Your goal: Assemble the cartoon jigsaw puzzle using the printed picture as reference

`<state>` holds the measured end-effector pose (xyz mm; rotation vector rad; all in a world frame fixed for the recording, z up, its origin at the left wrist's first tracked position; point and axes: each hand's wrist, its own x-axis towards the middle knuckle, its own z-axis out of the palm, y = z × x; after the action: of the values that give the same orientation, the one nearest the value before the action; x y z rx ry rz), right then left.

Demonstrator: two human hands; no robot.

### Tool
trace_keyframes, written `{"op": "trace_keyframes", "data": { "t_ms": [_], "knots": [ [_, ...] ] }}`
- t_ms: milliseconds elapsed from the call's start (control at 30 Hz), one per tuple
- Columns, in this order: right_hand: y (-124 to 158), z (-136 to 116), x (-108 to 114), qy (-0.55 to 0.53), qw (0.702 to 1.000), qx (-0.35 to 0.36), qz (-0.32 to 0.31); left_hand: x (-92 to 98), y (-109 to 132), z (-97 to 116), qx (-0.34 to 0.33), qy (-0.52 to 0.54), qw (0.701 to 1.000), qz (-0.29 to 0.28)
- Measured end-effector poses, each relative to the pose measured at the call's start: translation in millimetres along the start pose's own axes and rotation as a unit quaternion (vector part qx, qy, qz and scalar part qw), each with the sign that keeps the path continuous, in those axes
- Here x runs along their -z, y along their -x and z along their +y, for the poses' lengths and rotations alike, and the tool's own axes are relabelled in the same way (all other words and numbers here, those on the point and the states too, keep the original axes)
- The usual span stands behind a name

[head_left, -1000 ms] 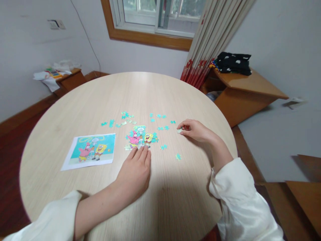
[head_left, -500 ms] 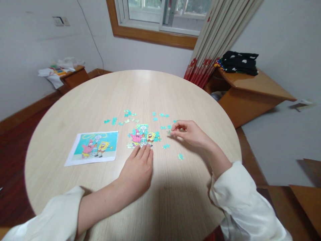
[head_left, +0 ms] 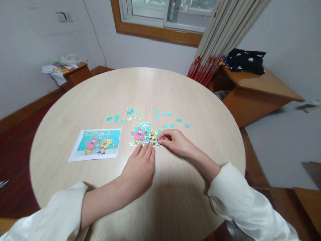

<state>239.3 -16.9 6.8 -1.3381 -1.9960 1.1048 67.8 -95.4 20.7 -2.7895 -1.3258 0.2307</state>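
The puzzle (head_left: 139,135), partly assembled, lay flat near the middle of the table (head_left: 82,100). It showed a pink figure at left, a pale blue-green one between, and a yellow one at right. The left hand (head_left: 139,170) was palm down, fingers extended and close together, not gripping; its fingertips touched the lower edge of the puzzle. The right hand (head_left: 177,143) was at the lower right corner, thumb and index finger pinching a pale piece (head_left: 156,143), mostly covered by the fingertips. Whether that piece was seated against its neighbours could not be determined.

Loose pieces lay in two groups: the left group (head_left: 117,118) beyond and to the left of the puzzle, the right group (head_left: 178,120) beyond and to the right. A green piece (head_left: 183,157) was partly hidden below the right wrist. The sheet (head_left: 75,154), printed with the same three figures, lay left of the puzzle, apart from it.

Beyond the table were a window (head_left: 150,21), a curtain (head_left: 220,40) and, at right, a cabinet (head_left: 263,88) bearing black cloth (head_left: 245,61).
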Motion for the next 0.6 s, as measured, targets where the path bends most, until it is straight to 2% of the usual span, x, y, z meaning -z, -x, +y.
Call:
{"op": "trace_keyframes", "data": {
  "t_ms": [167,367,600],
  "knots": [
    [0.0,-1.9,-0.5,0.037,0.999,0.015,0.004,2.1,-0.5,0.3,0.000,0.006,1.000,-0.013],
    [0.9,-2.4,-0.2,0.053,0.998,0.027,0.002,7.2,-1.7,1.7,0.001,0.012,0.998,-0.056],
    [2.6,-5.6,-1.4,0.071,0.997,0.039,0.003,4.0,-1.3,1.6,0.003,0.007,1.000,-0.026]
  ]
}}
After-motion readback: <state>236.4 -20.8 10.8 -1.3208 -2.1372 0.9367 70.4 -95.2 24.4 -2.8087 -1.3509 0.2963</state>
